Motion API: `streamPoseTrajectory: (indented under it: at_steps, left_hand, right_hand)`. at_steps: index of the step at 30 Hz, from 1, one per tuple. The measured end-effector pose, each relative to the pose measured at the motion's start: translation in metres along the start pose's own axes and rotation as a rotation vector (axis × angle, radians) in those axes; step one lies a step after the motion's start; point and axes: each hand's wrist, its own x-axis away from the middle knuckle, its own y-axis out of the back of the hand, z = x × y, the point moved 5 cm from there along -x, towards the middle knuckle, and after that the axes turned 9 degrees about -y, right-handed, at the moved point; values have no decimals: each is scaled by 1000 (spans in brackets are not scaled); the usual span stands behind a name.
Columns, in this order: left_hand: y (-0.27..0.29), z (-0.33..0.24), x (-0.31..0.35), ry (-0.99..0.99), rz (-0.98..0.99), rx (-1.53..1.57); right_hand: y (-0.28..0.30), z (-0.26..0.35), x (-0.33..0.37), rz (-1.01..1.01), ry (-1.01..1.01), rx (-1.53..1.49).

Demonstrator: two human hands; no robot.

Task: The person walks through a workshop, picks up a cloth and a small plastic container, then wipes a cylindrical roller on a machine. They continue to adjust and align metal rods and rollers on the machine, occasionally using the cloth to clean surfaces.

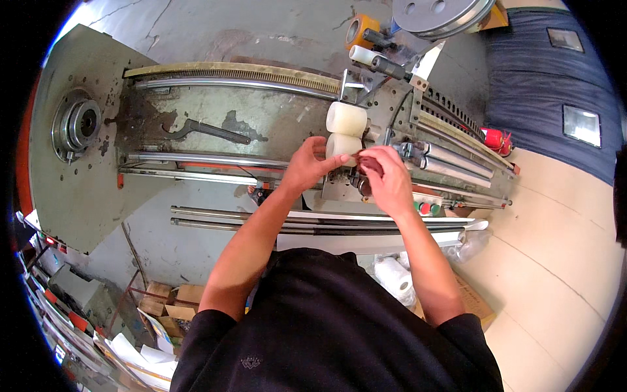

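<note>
Two short, thick white rollers sit one behind the other on the machine's carriage. My left hand (307, 164) is at the nearer white roller (341, 145), its fingers by the left end and its thumb laid across the front. Behind it, the farther white roller (346, 119) is untouched. Just right of my left thumb, my right hand (386, 178) has its fingers curled in a pinch at a small dark reddish-brown piece (363, 161). The fingers mostly hide that piece, so its kind does not show. Both hands nearly meet at the roller's right end.
A dark hook wrench (209, 130) lies on the machine bed (274, 121), between polished rails. The headstock with a round chuck (80, 124) stands left. Long metal bars (261, 219) lie in front of me. Green and red buttons (428, 208) sit by my right forearm. Cardboard boxes (176, 300) stand lower left.
</note>
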Motion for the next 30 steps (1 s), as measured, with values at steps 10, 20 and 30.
streamPoseTrajectory:
  at_steps: [10,20,30]
  left_hand:
    - [0,-3,0,-352,113,60]
    - [-4,-1,2,32,87,153]
    - [2,-4,-5,-320,174,100]
  right_hand:
    - [-28,4,-30,-190,146,130]
    - [-14,5,11,-136,183,198]
    - [-22,7,-47,-149,145,147]
